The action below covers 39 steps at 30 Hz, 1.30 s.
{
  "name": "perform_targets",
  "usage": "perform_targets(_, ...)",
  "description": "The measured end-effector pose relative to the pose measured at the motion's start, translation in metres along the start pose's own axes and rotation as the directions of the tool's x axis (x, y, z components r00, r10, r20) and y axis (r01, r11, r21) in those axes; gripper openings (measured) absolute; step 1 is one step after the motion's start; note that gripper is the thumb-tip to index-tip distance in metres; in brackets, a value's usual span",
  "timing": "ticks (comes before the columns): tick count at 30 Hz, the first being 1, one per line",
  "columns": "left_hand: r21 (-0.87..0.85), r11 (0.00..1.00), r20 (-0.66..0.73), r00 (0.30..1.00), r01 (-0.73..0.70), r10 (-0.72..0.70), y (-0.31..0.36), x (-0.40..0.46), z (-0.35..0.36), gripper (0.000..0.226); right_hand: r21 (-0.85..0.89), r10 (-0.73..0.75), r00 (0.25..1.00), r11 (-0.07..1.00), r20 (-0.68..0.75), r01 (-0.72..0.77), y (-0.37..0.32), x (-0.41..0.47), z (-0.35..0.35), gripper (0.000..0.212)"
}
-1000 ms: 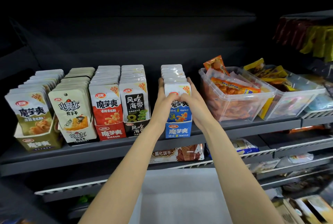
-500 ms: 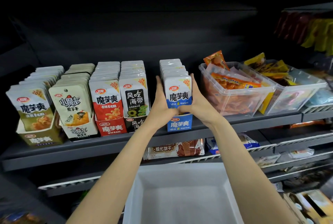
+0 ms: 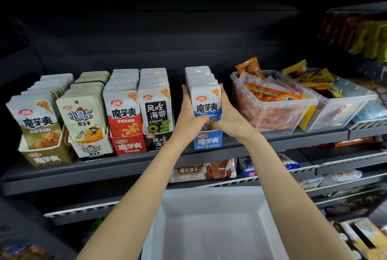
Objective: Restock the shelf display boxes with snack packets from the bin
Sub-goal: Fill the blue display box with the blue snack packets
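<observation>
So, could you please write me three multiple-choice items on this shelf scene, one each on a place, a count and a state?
1. Where does the blue display box stand?
A. Left of the clear tub
B. Inside the white bin
C. On the floor

2. How many display boxes stand left of the gap beside the blue one?
A. Two
B. Four
C. Six

3. What are the left hand and right hand doing?
A. Hanging idle
B. Gripping the blue packets from both sides
C. Lifting the tub

Answers: 1 A, the tub sits just to its right. 2 B, olive, cream, red and black boxes. 3 B, fingers curl round the stack's sides.
</observation>
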<state>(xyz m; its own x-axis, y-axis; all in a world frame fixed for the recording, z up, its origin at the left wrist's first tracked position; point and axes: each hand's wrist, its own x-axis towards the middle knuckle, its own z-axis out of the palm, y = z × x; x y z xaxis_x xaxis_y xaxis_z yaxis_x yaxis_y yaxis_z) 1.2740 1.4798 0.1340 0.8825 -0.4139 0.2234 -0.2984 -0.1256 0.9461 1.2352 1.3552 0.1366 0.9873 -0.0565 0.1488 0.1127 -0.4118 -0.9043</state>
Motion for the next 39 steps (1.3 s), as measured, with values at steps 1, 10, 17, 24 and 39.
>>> perform_targets(1, -0.083, 0.997, -0.016, 1.0, 0.008, -0.01, 0.003, 0.002, -0.001, 0.092, 0.028, 0.008, 1.0, 1.0, 0.007, -0.008, 0.001, 0.0, -0.002, 0.117)
perform_targets(10, -0.255, 0.963, -0.104, 0.988, 0.085, -0.115, 0.018, 0.039, 0.0, 0.08, 0.258, 0.056, 0.996, 0.965, -0.063, -0.038, -0.008, 0.012, 0.002, 0.093)
perform_targets(17, -0.29, 0.951, -0.054, 0.991, 0.103, -0.124, 0.009, 0.016, 0.001, 0.069, 0.318, 0.072, 0.992, 0.948, -0.108, -0.035, 0.008, 0.002, 0.009, 0.076)
perform_targets(24, -0.274, 0.955, -0.033, 0.992, 0.112, -0.125, 0.015, 0.016, -0.001, 0.073, 0.261, 0.042, 0.996, 0.965, -0.074, -0.021, 0.012, 0.003, 0.007, 0.068)
perform_targets(39, 0.792, 0.571, -0.03, 0.922, -0.214, 0.387, -0.012, -0.069, -0.037, 0.051, 0.413, 0.065, 0.998, 0.909, -0.016, -0.052, 0.015, 0.012, 0.023, 0.094)
